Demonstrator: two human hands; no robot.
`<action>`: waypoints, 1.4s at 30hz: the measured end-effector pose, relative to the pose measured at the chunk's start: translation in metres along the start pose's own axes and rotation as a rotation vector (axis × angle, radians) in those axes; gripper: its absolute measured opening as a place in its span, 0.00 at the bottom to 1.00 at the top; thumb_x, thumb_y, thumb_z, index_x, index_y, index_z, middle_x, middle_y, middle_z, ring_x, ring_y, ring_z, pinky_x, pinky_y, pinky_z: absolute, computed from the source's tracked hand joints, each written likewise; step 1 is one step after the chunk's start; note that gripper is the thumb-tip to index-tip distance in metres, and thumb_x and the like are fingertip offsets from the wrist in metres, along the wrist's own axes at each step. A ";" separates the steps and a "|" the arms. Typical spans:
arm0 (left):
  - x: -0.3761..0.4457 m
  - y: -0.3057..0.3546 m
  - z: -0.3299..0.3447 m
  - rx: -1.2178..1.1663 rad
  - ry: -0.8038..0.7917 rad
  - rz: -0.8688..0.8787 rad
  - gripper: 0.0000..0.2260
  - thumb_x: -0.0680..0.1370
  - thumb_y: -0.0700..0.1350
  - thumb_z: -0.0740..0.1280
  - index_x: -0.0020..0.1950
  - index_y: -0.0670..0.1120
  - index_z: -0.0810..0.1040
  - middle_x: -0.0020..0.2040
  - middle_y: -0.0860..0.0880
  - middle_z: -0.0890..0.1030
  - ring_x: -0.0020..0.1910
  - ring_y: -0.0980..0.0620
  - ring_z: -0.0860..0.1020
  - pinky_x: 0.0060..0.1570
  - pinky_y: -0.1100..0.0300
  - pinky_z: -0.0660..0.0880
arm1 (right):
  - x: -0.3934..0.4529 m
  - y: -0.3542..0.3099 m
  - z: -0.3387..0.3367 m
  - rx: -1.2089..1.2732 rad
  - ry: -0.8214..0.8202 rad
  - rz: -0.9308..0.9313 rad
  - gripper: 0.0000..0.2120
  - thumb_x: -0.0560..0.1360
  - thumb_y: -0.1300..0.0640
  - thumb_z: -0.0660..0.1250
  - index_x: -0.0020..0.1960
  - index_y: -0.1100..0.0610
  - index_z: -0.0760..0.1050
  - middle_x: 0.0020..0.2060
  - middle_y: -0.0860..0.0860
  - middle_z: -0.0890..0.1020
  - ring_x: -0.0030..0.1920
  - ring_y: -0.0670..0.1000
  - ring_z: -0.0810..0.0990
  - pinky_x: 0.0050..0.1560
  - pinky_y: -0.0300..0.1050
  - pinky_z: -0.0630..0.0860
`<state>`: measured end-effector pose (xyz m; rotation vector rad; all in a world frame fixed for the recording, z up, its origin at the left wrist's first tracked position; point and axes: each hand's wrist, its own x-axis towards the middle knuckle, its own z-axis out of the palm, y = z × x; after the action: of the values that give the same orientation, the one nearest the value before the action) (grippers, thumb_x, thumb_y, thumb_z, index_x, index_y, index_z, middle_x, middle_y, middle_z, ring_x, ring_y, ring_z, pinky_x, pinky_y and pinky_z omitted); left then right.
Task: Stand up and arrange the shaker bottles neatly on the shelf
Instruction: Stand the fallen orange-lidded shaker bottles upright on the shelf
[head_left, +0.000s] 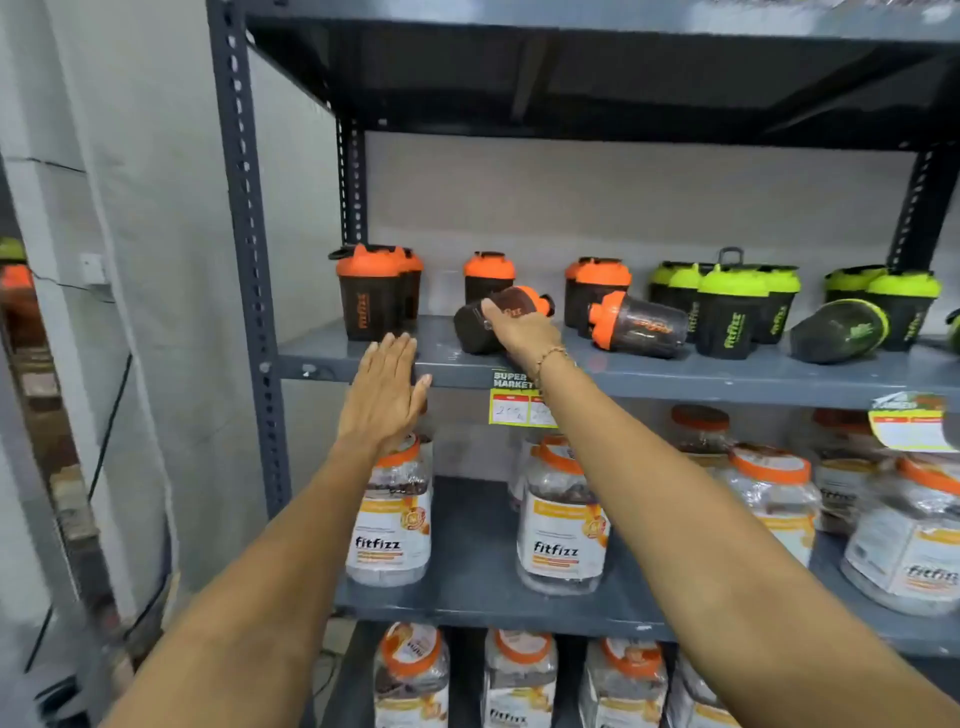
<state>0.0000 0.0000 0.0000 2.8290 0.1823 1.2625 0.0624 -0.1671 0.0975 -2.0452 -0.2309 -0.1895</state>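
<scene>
The right hand (519, 332) lay over the dark body of a tipped bottle (498, 319) near the front of the shelf (675, 371), fingers curled round it from above; its orange cap pointed right and slightly back. The hold sat on the body, not the cap, which in the inspector's judgement suited swinging the base down onto the shelf. Whether the bottle had left the shelf surface could not be told.

The left hand (384, 389) was flat, fingers extended and close together, holding nothing. It hovered at the front lip of the shelf, just below an upright orange-capped bottle (370, 291), probably to steady that bottle or receive the tipped one.

Two further bottles lay on their sides: an orange-capped one (641, 325) to the right, cap toward the left, and a green-capped one (839, 330) further right. Upright green-capped bottles (727, 306) stood clustered behind and beside them, orange ones grouped to the left, so colour grouping appeared intended.

Jars (561, 525) occupied the shelf below, and a price tag (519, 400) hung at the shelf edge beside the right wrist.

Judgement: the task was early, with three bottles yet to be stood up.
</scene>
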 end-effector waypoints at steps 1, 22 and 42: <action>-0.001 -0.002 0.003 -0.004 0.050 0.016 0.24 0.82 0.52 0.52 0.73 0.40 0.66 0.71 0.41 0.70 0.72 0.44 0.65 0.75 0.54 0.51 | 0.000 -0.004 0.003 -0.066 -0.001 0.002 0.42 0.71 0.30 0.58 0.69 0.63 0.70 0.69 0.62 0.71 0.69 0.62 0.70 0.71 0.53 0.65; 0.012 -0.023 0.029 0.016 0.240 0.099 0.17 0.79 0.54 0.56 0.59 0.44 0.75 0.55 0.46 0.80 0.55 0.48 0.75 0.61 0.57 0.61 | 0.005 -0.024 0.006 -0.225 0.110 -0.047 0.34 0.68 0.42 0.71 0.65 0.61 0.71 0.62 0.57 0.77 0.62 0.59 0.76 0.51 0.46 0.73; 0.011 -0.027 0.037 0.066 0.306 0.123 0.17 0.79 0.53 0.56 0.59 0.43 0.75 0.56 0.44 0.79 0.56 0.45 0.77 0.62 0.54 0.62 | 0.030 -0.016 -0.019 0.941 -0.575 0.249 0.25 0.69 0.57 0.75 0.62 0.56 0.69 0.61 0.64 0.74 0.61 0.63 0.76 0.53 0.60 0.80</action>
<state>0.0320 0.0289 -0.0189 2.7202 0.0597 1.7439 0.0869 -0.1738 0.1271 -1.1226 -0.3339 0.5761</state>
